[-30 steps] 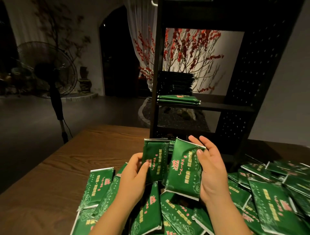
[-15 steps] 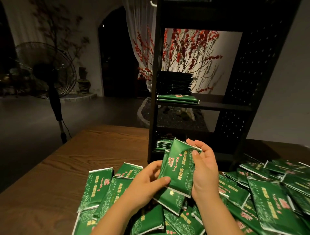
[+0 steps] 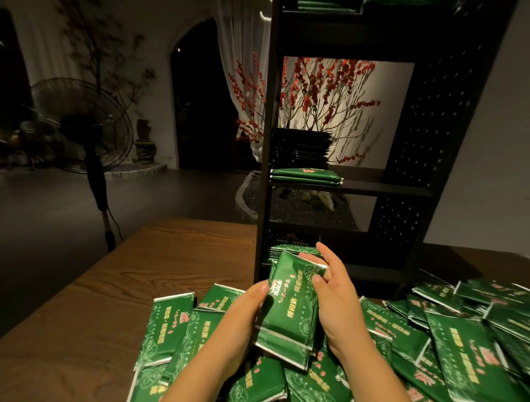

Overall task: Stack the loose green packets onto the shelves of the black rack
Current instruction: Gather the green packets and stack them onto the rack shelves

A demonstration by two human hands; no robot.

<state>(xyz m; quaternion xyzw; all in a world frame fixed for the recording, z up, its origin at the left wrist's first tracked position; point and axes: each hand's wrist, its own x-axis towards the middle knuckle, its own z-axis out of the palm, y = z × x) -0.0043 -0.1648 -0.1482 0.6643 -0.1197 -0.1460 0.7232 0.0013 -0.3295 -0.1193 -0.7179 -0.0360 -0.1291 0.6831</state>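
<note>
1. Two packets (image 3: 289, 312), as far as we can tell, sit squared together in our hands, just near of the rack's (image 3: 407, 172) bottom shelf; the exact count is hard to read from the edges.
2. Our left hand (image 3: 243, 318) has its grip clamped on the left edge of that small stack, thumb on the printed face; our right hand (image 3: 334, 298) has its grip clamped on the right edge, fingers curled over the far end.
3. Done so far: a short flat pile (image 3: 306, 175) lies on the left of the middle shelf, with a taller dark stack (image 3: 301, 149) behind it; more green shows on the bottom shelf (image 3: 289, 249) just beyond our fingers, and some on the top shelf (image 3: 327, 3) at the frame's edge.
4. Left to do: many loose packets (image 3: 464, 353) cover the table (image 3: 86, 315), spread to the left, under and to the right of our hands, overlapping one another.
5. We judge the task to be under way but well short of finished, since the heap on the table looks larger than what the shelves show.
6. The right halves of the middle and bottom shelves look open for more, though the dim light hides their depth.
</note>
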